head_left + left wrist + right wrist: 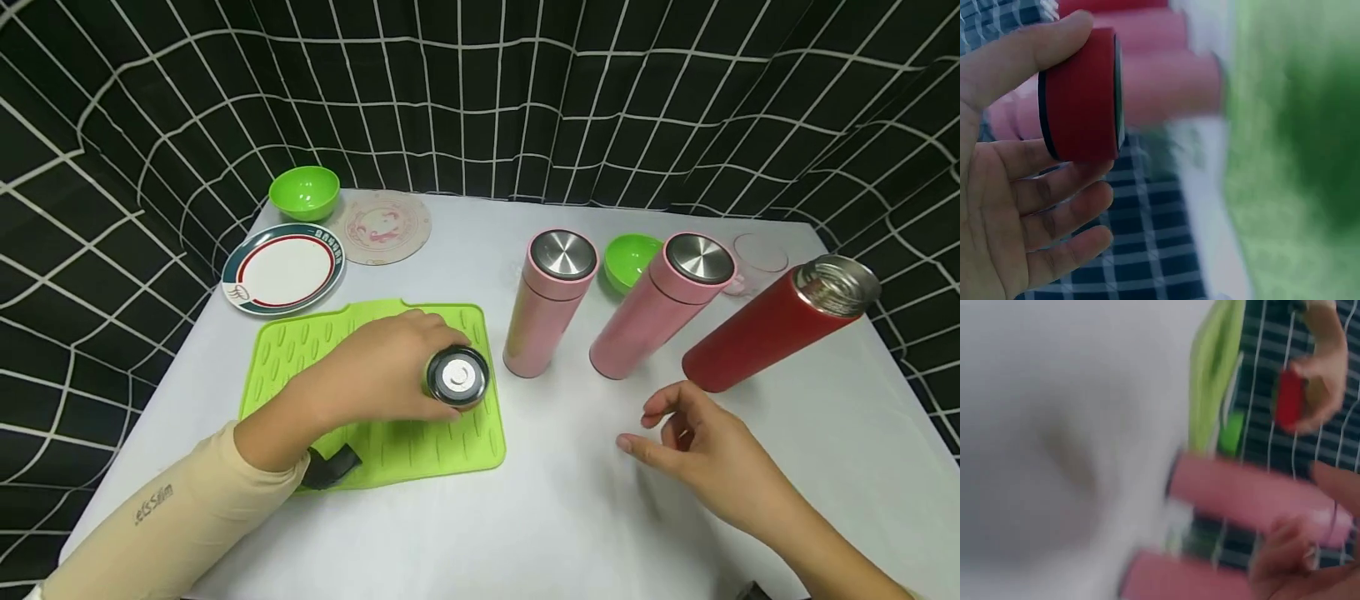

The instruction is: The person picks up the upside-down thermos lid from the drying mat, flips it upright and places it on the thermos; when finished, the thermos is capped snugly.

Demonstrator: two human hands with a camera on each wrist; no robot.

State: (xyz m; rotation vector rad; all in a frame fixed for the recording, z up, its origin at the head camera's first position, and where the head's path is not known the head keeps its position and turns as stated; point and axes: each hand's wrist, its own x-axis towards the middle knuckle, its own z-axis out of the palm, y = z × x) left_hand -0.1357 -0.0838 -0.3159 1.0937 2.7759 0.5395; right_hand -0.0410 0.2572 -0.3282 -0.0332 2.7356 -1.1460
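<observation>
The red flask [772, 325] stands uncapped, well right of the green mat [375, 392], because the left hand [382, 367] pinches its red lid [457, 377] above that mat, while the right hand [701, 454], loosely open and empty, hovers between mat and flask, so recapping looks undone.

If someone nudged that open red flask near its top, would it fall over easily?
Probably yes. The red flask is tall and narrow on a small base, so a push up high would likely tip it. Being round, it would probably roll across the smooth white table. With its lid off in the left hand, it is likely lighter.
</observation>
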